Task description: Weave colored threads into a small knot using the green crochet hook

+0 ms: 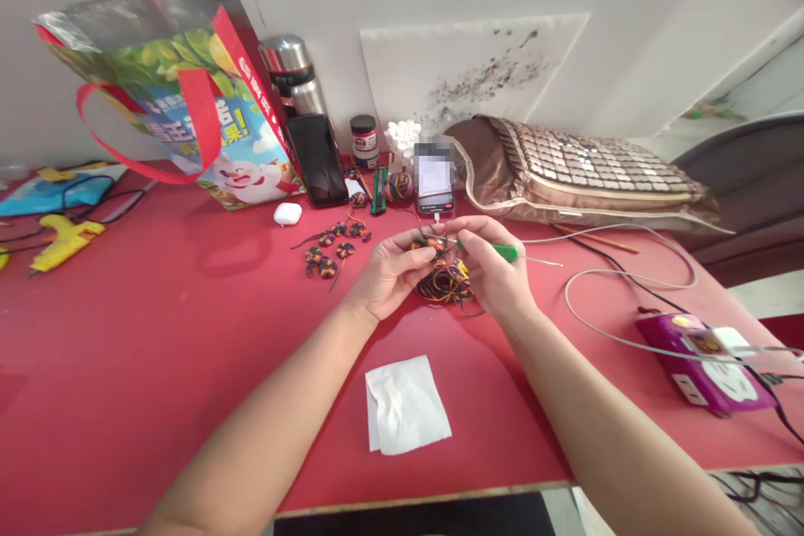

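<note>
My left hand (397, 270) pinches a small piece of multicolour crochet work (430, 246) between thumb and fingers. Gripped in my right hand (496, 268) is a crochet hook (506, 252) with a green handle, one metal end pointing at the piece and the other sticking out to the right. A loose tangle of dark, orange and yellow yarn (445, 283) lies on the table just beneath both hands. Several small crocheted rounds (327, 268) in the same colours rest to the left of my left hand. The hook's tip at the work is too small to make out.
A folded white tissue (408, 406) lies in front on the red table (188, 368). Behind stand a phone (435, 180), a black phone (317, 161), a jar (364, 142) and a shopping bag (182, 100). At right are a purple power strip (703, 364) and cables; at left, a yellow glue gun (64, 241).
</note>
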Demonstrator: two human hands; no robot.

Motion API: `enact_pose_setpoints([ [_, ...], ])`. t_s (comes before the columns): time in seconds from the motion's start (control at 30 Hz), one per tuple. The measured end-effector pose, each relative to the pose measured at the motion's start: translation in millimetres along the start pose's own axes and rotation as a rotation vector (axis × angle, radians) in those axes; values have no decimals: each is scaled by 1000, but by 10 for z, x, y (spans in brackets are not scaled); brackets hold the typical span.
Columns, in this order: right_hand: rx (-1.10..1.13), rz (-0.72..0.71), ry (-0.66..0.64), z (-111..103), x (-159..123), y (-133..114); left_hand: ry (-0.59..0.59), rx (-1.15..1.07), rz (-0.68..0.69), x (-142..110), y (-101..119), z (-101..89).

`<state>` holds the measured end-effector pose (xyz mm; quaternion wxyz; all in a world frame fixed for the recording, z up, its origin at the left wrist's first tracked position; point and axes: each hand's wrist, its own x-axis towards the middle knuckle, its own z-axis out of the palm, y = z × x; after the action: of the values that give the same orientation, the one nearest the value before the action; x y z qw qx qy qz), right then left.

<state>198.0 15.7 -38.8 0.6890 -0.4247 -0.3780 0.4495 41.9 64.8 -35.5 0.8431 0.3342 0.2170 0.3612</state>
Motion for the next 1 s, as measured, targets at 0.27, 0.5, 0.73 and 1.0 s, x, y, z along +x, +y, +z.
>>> enact_pose_setpoints([
  [0.27,5,34,-34,152,-61,-158,47,89,54,-258,129,91],
  [0.5,25,59,-45,200,-199,-132,76,134,123,-470,216,134],
  [0.73,99,128,-17,118,-222,43,147,115,80,-469,108,-5],
  [1.0,206,221,-97,152,-235,94,155,95,50,-468,81,-39],
])
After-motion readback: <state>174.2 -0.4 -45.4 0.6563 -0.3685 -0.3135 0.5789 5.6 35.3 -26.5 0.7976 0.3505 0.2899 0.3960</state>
